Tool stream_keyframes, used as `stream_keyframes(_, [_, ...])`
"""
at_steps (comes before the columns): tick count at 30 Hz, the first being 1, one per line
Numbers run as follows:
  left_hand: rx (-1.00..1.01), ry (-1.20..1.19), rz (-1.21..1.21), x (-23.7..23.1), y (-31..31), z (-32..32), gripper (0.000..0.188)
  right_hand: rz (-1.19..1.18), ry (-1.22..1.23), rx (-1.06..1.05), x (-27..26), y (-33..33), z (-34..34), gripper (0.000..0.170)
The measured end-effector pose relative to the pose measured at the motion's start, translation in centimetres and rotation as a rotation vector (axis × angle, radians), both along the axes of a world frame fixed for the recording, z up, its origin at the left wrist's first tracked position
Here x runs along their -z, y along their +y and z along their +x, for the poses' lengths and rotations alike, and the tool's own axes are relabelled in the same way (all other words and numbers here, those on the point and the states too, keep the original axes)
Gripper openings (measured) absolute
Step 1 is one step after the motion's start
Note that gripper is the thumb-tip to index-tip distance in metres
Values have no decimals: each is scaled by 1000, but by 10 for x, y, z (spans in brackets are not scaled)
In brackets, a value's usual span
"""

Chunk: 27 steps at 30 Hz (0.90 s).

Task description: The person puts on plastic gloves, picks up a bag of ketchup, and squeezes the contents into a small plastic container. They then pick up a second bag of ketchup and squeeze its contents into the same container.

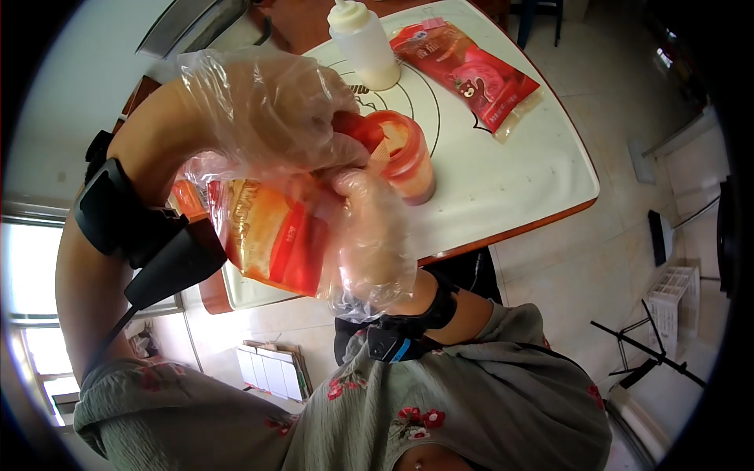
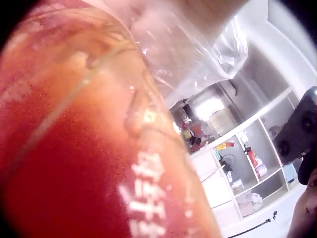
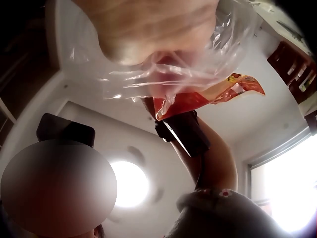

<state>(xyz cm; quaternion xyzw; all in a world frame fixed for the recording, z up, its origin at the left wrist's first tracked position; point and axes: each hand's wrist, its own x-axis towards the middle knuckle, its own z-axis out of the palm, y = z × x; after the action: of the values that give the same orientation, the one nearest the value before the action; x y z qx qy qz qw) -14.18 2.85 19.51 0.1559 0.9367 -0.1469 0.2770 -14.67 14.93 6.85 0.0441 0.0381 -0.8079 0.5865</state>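
Both hands wear clear plastic gloves and hold a red and orange printed packet, tilted against the mouth of a jar. My left hand arches over the packet's upper end, fingers curled at it by the jar's rim. Lower down, my right hand grips the packet's near side close to the jar. A red-smeared rim and reddish contents show in the open jar. The left wrist view has the packet filling its left side. In the right wrist view a packet edge sticks out below the gloved hand.
Behind the jar on the white table stands a squeeze bottle with a white cap. A red pouch with a bear picture and a pink clip lies at the far right. The table's brown edge runs close to the right forearm.
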Motion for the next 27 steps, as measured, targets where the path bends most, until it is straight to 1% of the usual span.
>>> stream_keyframes(1, [-122,-35,38,-1,2,-3,46,-17,38,38,3,0,1,10])
stream_keyframes(3, [-239,-48,66,-1,4,-6,46,-52,114,113,17,-5,8,11])
stream_keyframes(4, [-235,-26,57,-1,6,-5,47,15,372,185,29,-10,12,13])
stream_keyframes(5, [-177,9,59,1,5,-4,47,83,631,257,43,-16,16,16])
stream_keyframes(6, [-119,46,59,2,4,-3,48,119,744,286,46,-19,17,18])
stream_keyframes(7, [-7,95,71,5,-1,0,48,159,856,317,47,-21,18,20])
stream_keyframes(8, [105,145,83,6,-3,2,49,165,823,308,45,-21,17,21])
stream_keyframes(10, [-63,60,106,6,0,-2,52,175,872,346,43,-20,17,21])
stream_keyframes(11, [-146,18,117,5,1,-3,53,178,953,395,43,-18,17,21])
stream_keyframes(13, [-114,2,125,8,-1,-5,53,134,1030,464,43,-14,15,20])
stream_keyframes(14, [-99,-6,129,9,-2,-5,53,88,1025,484,42,-12,13,20])
stream_keyframes(16, [-142,89,146,10,4,1,47,123,1106,532,40,-8,11,15])
stream_keyframes(17, [-165,138,155,10,7,4,43,207,1191,559,38,-6,11,17])
stream_keyframes(19, [-536,152,221,10,14,0,35,245,1173,528,39,-7,10,23])
stream_keyframes(20, [-721,158,252,10,17,-2,31,199,1071,471,40,-9,10,22])
stream_keyframes(21, [-717,175,245,11,19,-3,27,155,968,413,42,-10,9,22])
stream_keyframes(24, [-678,242,245,17,19,-2,22,280,1372,665,43,-8,8,21])
stream_keyframes(26, [-618,309,270,21,16,3,23,230,1188,504,45,-9,9,20])
stream_keyframes(27, [-513,327,256,21,16,4,24,175,1002,402,42,-9,9,20])
